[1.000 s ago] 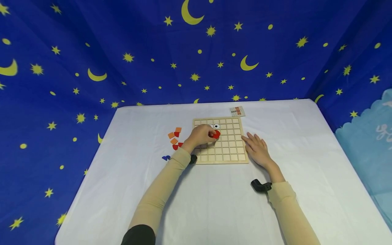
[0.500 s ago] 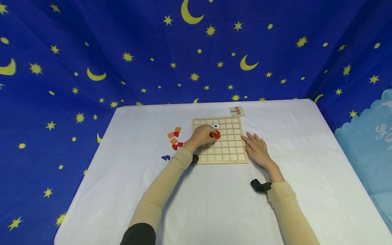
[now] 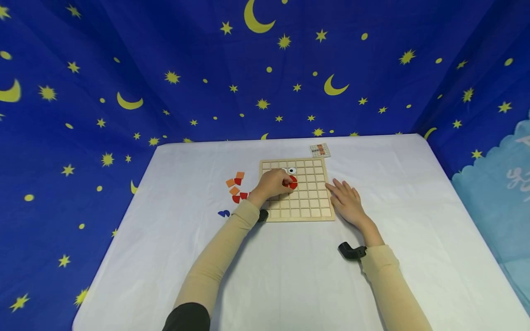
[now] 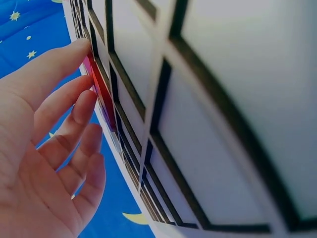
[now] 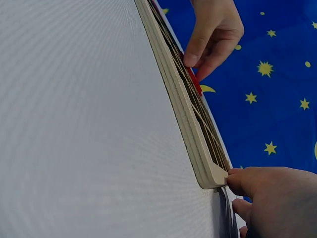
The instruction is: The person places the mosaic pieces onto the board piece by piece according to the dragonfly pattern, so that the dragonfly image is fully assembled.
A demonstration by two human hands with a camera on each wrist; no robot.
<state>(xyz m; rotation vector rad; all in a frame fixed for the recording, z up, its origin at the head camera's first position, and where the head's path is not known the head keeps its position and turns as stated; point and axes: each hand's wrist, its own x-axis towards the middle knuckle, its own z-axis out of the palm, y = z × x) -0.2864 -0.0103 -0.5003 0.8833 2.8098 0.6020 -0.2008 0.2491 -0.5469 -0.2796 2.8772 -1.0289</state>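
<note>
The wooden grid board (image 3: 306,202) lies on the white-covered table. Over its upper middle, my left hand (image 3: 273,181) has thumb and index fingertips on a red quarter-circle piece (image 3: 293,185), one of several red pieces forming a rounded shape in the cells. In the left wrist view, the thumb and index tips touch the red piece (image 4: 101,89); the other fingers curl loosely, without a piece. A round white eye piece (image 3: 291,170) sits just above the red ones; another is partly hidden by the hand. My right hand (image 3: 347,201) rests fingers spread, fingertips against the board's right edge.
Left of the board lie loose orange squares (image 3: 234,190), red quarter-circles (image 3: 236,199) and blue pieces (image 3: 224,213). A small pattern card (image 3: 320,150) lies behind the board. A blue starry curtain (image 3: 207,69) surrounds the table's back and left.
The left hand stays at nearly the same spot while the red pieces under its fingertips shift slightly and sit flatter in the cells. The right hand has not moved.
</note>
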